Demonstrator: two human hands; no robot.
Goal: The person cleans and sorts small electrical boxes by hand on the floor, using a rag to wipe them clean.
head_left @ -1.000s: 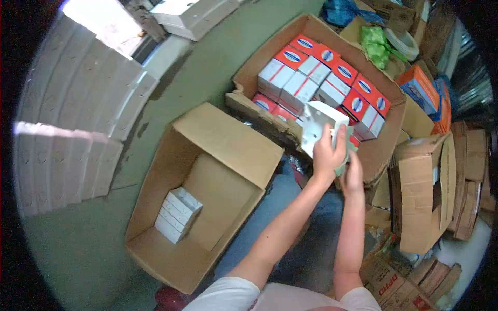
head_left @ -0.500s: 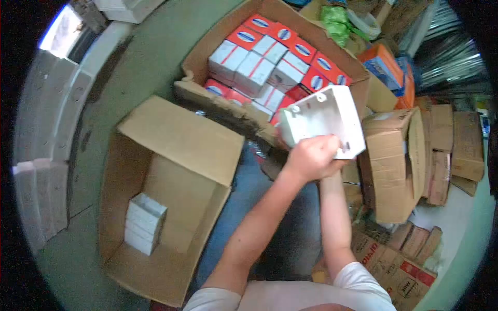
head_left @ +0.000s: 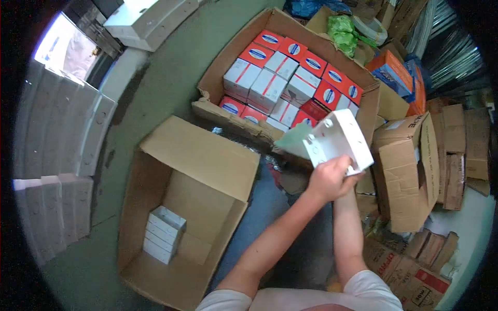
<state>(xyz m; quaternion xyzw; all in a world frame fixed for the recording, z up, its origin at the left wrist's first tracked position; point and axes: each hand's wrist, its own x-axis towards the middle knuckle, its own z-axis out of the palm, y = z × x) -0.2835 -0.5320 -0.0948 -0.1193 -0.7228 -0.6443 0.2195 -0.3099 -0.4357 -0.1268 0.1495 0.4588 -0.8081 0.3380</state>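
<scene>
Fingers of the left hand (head_left: 328, 180) clamp the white box (head_left: 357, 139) by the carton's (head_left: 228, 118) near right corner; the right hand's (head_left: 351, 182) grip is unclear. Outside the box's open hollow is a green sheet (head_left: 294, 139).

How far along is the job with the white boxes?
Looks done: a short stack of white boxes stands inside the open carton. In hand: another white box, its hollow side visible, gripped by the left hand. Seemingly left: this box, not yet in that carton; whether others follow, I can't tell.
</scene>
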